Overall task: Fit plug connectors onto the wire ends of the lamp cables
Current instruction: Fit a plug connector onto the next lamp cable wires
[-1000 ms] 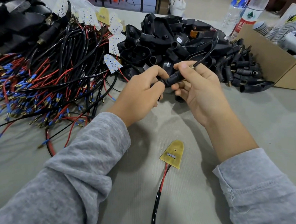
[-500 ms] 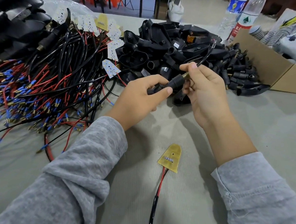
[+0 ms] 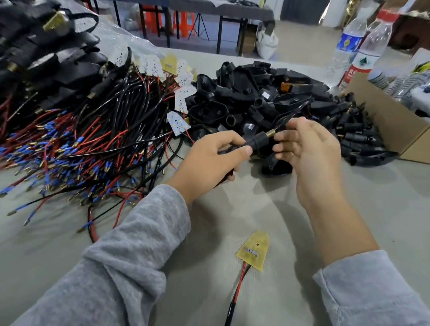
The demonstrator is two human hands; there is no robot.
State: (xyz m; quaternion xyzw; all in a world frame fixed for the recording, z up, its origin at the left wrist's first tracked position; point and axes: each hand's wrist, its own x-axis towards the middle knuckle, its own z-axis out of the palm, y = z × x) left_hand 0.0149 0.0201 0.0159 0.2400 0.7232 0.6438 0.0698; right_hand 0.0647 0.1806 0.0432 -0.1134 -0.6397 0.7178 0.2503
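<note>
The left hand (image 3: pixel 210 160) curled its grip round a black cylindrical plastic plug connector (image 3: pixel 255 142), thumb laid along the barrel and the other fingers wrapped beneath. The connector was held above the grey desk (image 3: pixel 358 211), tilted so its brass-coloured threaded tip pointed up and away from the person, toward the heap of black plastic lamp housings (image 3: pixel 251 99) behind it. The right hand (image 3: pixel 308 156) stood just beside that brass tip, its grip only partly closed: thumb and forefinger pinched a thin black lamp cable (image 3: pixel 292 113) right where it met the tip, while the remaining fingers were loosely spread. From the pinch the cable rose in a curve over the heap of housings. Whether the wire end was already seated inside the connector I could not tell.

Nearer the person than the connector, on the desk between the two grey sleeves, lay a small yellow wedge-shaped circuit board (image 3: pixel 253 250) with a red and black wire running off toward the desk's near edge. To the left of the connector sprawled a tangle of red and black cables with blue-sleeved terminals (image 3: pixel 64 149), some ending in white LED boards. To its right, past the housings, was a pile of loose black plug connectors (image 3: pixel 356 132) against an open brown cardboard box (image 3: pixel 399 130), and behind that two clear plastic water bottles (image 3: pixel 362 48).
</note>
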